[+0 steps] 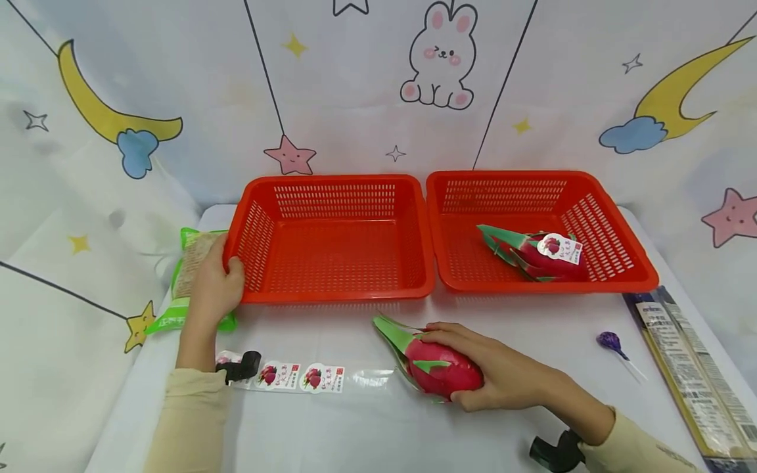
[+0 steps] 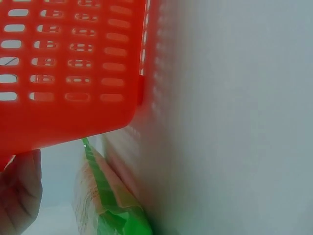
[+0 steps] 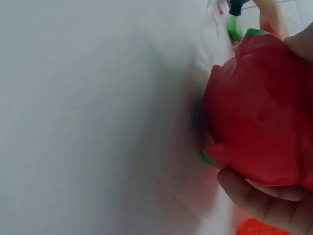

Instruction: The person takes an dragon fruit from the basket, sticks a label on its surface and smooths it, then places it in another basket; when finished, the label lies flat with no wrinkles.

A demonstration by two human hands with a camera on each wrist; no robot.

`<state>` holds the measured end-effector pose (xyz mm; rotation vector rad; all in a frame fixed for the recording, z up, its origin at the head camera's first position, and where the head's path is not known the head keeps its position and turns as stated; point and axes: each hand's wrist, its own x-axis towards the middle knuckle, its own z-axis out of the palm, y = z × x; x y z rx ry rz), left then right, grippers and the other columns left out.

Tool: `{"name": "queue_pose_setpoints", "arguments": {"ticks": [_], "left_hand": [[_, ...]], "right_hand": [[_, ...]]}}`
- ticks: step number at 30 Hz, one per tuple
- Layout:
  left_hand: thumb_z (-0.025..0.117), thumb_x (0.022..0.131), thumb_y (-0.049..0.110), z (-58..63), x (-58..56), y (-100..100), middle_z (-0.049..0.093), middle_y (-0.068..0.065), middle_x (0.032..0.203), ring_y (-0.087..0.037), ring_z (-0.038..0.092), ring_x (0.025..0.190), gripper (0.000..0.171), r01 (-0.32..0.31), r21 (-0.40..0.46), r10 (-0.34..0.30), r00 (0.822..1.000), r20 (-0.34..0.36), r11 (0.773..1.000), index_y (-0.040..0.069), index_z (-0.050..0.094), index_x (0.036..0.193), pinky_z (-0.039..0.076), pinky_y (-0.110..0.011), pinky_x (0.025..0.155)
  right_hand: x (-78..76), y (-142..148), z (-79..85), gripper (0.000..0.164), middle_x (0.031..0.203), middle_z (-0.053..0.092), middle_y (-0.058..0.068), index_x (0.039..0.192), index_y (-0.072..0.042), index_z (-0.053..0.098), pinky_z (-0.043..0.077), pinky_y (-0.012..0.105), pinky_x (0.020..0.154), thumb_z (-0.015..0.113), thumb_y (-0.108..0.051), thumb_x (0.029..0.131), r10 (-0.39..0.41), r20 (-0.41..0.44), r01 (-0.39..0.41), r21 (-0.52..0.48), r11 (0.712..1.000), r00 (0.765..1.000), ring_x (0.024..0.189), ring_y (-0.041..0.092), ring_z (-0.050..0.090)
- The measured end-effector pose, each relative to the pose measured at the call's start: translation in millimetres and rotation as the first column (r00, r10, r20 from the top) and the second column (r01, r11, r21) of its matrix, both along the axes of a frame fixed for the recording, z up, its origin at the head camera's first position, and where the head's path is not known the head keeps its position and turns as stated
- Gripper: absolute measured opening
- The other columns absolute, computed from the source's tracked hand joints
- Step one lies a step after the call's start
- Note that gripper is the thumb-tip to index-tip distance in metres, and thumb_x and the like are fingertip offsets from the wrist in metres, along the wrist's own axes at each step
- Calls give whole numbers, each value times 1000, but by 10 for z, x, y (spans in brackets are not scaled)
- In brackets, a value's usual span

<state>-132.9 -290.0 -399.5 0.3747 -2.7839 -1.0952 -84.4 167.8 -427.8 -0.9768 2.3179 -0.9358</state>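
My left hand (image 1: 216,282) grips the left rim of a red plastic basket (image 1: 331,299), thumb over the edge; nothing lies inside that basket. In the left wrist view, fingers (image 2: 22,191) show at the rim of the slotted basket wall (image 2: 73,112). My right hand (image 1: 503,368) holds a dragon fruit (image 1: 443,364), with fingers over its top and the thumb at its lower end. Its green leafy tip points up and left. In the right wrist view, the pink-red fruit (image 3: 259,107) sits between thumb and fingers, close over the white table.
A second red basket (image 1: 538,287) on the right holds a dragon fruit (image 1: 568,266) with a label. A strip of stickers (image 1: 298,378) lies in front. A green-edged bag (image 1: 189,263) stands left. A purple lollipop (image 1: 609,340) and a long flat package (image 1: 686,368) lie right.
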Motion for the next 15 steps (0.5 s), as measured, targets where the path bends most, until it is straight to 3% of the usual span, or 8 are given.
{"name": "queue_pose_setpoints", "arguments": {"ticks": [11,13,15], "left_hand": [[40,105,23,17,3,55,42,-32,145,-48,42,126,60,-29,-53,27,999,-42,998,0,29,158,42,-70,103],[41,103,23,47,79,104,38,-30,151,-47,37,134,59,-63,-73,55,993,-106,995,-1,32,157,35,-70,108],[46,102,21,103,235,204,40,-28,152,-47,34,138,55,-88,-113,60,972,-228,990,-2,42,151,33,-69,109]], "right_hand": [[-74,-31,-7,83,153,43,-12,151,-40,40,58,25,83,81,-31,79,7,-44,-6,36,999,999,129,19,52],[-77,-41,-6,82,152,43,-12,150,-40,41,57,25,82,81,-31,80,7,-35,-6,33,999,999,128,19,52],[-75,-50,-6,82,152,43,-12,150,-41,41,57,25,82,81,-30,80,8,-22,-8,34,999,1000,128,19,52]]}}
